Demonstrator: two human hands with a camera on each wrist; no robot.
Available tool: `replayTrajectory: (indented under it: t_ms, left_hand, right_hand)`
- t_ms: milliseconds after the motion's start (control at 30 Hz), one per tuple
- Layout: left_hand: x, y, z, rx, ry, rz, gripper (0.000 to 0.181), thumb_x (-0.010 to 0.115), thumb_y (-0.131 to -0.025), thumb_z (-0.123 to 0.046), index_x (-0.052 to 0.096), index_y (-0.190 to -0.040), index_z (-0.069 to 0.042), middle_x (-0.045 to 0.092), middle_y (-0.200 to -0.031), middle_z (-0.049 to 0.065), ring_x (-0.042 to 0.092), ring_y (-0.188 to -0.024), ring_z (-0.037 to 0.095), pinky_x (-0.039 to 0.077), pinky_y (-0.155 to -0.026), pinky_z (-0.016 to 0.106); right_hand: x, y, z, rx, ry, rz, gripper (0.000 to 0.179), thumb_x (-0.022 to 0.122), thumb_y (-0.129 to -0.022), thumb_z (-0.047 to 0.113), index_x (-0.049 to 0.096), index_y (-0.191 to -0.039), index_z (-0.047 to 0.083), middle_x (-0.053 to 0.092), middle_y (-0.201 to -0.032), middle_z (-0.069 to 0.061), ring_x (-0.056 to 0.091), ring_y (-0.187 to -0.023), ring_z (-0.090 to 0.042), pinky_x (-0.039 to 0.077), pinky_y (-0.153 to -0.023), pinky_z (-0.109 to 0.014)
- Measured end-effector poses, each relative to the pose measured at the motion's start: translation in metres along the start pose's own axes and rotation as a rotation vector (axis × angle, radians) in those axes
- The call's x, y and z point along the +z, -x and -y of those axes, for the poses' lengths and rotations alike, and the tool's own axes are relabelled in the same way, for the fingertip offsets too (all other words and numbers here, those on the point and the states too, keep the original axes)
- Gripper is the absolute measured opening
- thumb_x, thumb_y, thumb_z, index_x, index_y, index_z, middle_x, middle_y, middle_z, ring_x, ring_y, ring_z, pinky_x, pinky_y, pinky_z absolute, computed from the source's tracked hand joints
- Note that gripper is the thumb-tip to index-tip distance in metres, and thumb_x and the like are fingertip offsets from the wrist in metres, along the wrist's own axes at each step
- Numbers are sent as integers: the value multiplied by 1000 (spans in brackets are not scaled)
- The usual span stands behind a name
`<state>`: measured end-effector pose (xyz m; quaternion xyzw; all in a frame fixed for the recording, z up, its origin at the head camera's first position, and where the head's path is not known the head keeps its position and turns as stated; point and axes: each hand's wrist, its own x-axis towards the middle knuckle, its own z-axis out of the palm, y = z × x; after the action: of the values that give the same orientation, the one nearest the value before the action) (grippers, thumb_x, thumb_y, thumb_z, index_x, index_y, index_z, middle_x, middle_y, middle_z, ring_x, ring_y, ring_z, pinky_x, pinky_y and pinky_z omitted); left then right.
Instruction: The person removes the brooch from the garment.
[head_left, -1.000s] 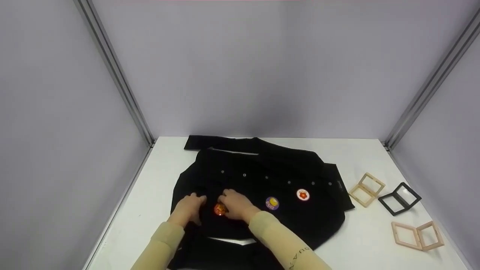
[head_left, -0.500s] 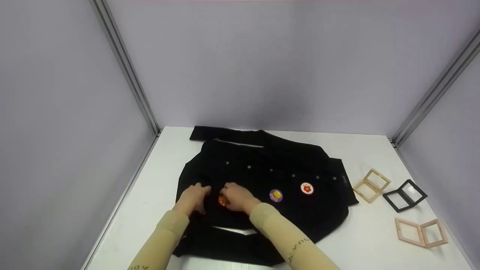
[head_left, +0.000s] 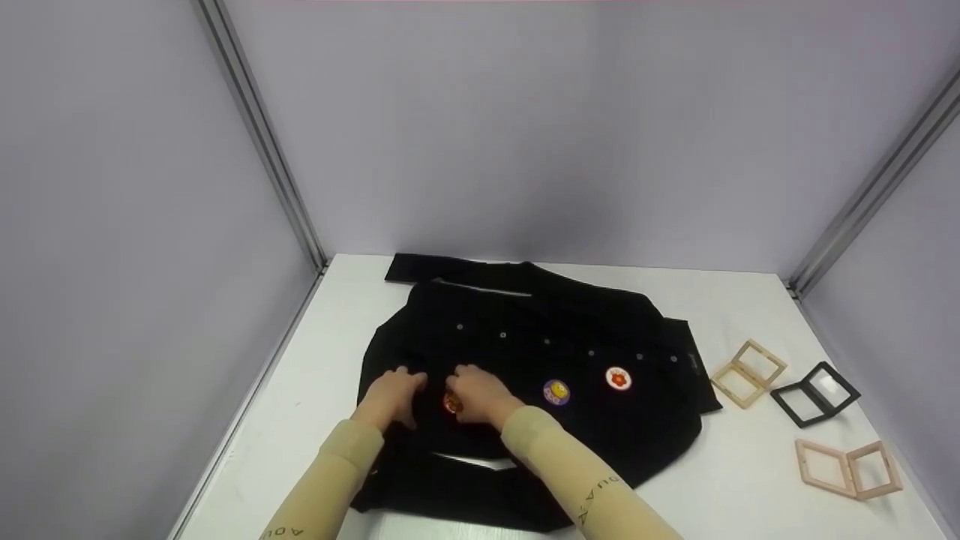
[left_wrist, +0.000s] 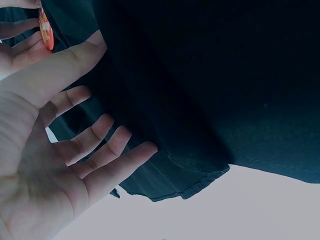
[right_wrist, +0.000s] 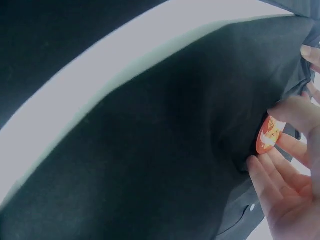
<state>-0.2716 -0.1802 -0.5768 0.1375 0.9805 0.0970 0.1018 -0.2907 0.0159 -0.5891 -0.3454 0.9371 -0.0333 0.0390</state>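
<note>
I'm seeing the left hand (head_left: 390, 395) touching the black jacket (head_left: 517, 364), grip wide. Right hand (head_left: 481, 394) is pinching the orange badge (head_left: 451, 403) on the jacket, grip narrow, nearer the worktop's (head_left: 292, 409) left edge than its right. Purple badge (head_left: 556, 392) and white flower badge (head_left: 618, 379) are following; tan frame (head_left: 750, 374), black frame (head_left: 817, 398), pinkish frame (head_left: 852, 474) are sitting toward the right edge.

A round orange badge (right_wrist: 270, 135) rests against the spread-out black jacket (head_left: 600, 420)
</note>
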Motion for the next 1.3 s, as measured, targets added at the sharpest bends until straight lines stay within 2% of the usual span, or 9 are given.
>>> replayTrajectory:
  t_ms: [133,333,567,967,1300]
  left_hand:
    - [1,1,-1,9,8,-4,59,102,-60,-11,66,-106,-10,66,-110,21,67,-105,47,58,-91,59]
    - [4,3,-1,1,7,-2,57,103,-60,-10,65,-104,-11,66,-109,19,66,-103,45,58,-90,58]
    - [5,1,-2,-13,11,9,57,102,-63,-12,67,-108,-12,66,-113,19,66,-108,45,58,-93,59]
    - [0,2,-5,-9,8,2,58,101,-64,-11,67,-111,-12,64,-113,19,64,-106,43,58,-93,58]
    - [6,8,1,10,16,-36,57,102,-64,-11,69,-109,-10,65,-113,21,65,-106,44,59,-91,57]
  right_hand:
    - [-2,-1,0,19,0,24,46,92,-77,25,72,-116,10,69,-111,-6,67,-102,-23,60,-92,-36]
    - [-5,-1,0,17,-28,37,43,94,-73,24,72,-108,11,68,-105,-4,67,-97,-22,59,-90,-35]
    - [-10,-1,-2,12,-15,52,43,93,-76,26,72,-111,12,68,-106,-3,66,-98,-21,59,-92,-35]
    - [-16,1,-6,26,-40,62,41,92,-76,26,73,-111,13,67,-106,-2,63,-96,-18,58,-89,-34]
    - [-24,0,-1,18,-40,63,43,93,-76,26,76,-113,13,68,-107,-2,64,-97,-18,58,-90,-33]
